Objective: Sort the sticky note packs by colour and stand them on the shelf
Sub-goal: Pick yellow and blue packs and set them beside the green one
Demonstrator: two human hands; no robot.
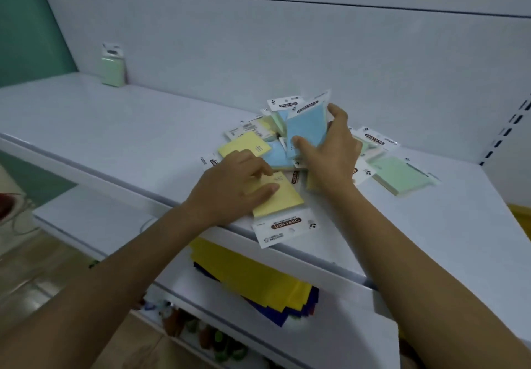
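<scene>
Right hand [330,154]: fingers clamped on blue pack [306,127] edges. Left hand [230,189] rests flat on yellow pack [283,199]. Packs probably light, slick-wrapped.

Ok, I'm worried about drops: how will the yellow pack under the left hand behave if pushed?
The yellow pack looks flat and blocky, so it should slide, not roll. Its header card overhangs the shelf edge and probably flexes; a pull toward the person could tip it off.
</scene>
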